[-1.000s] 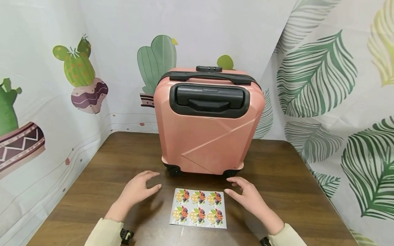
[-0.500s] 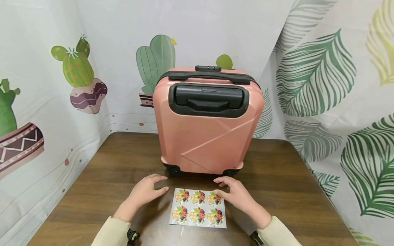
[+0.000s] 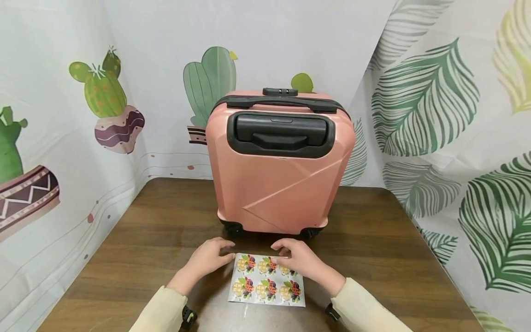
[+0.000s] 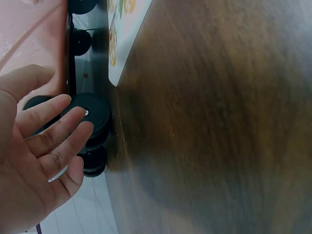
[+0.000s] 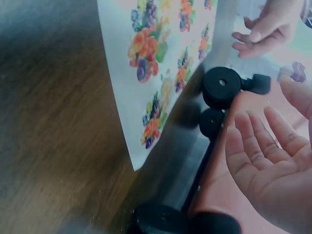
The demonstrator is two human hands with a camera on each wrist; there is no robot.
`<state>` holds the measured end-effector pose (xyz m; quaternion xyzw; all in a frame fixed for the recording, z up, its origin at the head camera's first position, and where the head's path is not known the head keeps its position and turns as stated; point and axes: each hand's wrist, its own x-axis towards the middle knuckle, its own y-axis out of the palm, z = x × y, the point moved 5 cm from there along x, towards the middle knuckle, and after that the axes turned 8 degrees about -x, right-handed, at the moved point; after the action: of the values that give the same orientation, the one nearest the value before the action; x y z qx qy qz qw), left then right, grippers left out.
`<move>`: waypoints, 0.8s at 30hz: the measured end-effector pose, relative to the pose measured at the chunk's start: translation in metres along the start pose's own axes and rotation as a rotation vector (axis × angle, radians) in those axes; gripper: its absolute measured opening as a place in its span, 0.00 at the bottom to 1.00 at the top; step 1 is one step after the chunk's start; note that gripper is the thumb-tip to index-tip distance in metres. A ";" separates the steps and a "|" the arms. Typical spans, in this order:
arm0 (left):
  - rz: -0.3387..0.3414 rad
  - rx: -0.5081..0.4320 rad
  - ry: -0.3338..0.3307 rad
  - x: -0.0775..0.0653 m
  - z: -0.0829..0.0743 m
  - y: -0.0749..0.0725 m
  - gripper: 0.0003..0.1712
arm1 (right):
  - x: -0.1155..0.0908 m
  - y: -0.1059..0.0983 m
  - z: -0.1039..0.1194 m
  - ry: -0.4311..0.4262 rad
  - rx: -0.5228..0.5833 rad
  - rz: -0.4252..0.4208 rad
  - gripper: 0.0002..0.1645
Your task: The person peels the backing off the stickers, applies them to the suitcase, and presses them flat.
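Left hand [image 3: 210,258] and right hand [image 3: 304,259] draw inward, we see — loose, gripping nothing, as the table [image 3: 373,244] bears the sheet [image 3: 266,279]

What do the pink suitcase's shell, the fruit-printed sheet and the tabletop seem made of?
Suitcase shell: probably hard plastic, semi-gloss; molded creases and soft highlights.
Fruit-printed sheet: coated paper or thin film, glossy; thin edge and pale sheen, though which one stays open.
Tabletop: wood or wood-look laminate, smooth, lightly glossy; brown grain and a pale reflection at the near side.
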<state>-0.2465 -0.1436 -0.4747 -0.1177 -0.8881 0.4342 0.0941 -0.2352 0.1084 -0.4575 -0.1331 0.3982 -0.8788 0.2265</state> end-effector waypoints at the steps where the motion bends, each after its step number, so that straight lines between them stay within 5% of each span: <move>1: 0.005 -0.008 -0.005 0.001 0.000 0.001 0.18 | 0.002 0.002 0.001 0.003 -0.001 0.009 0.21; 13: 0.076 -0.108 -0.089 0.013 -0.002 0.006 0.16 | 0.022 0.025 0.004 0.077 0.089 0.092 0.21; 24: 0.114 -0.102 -0.113 0.012 -0.003 0.008 0.15 | 0.029 0.037 0.006 0.088 0.084 0.117 0.18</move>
<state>-0.2563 -0.1329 -0.4778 -0.1482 -0.9048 0.3990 0.0126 -0.2470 0.0684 -0.4799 -0.0612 0.3775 -0.8851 0.2653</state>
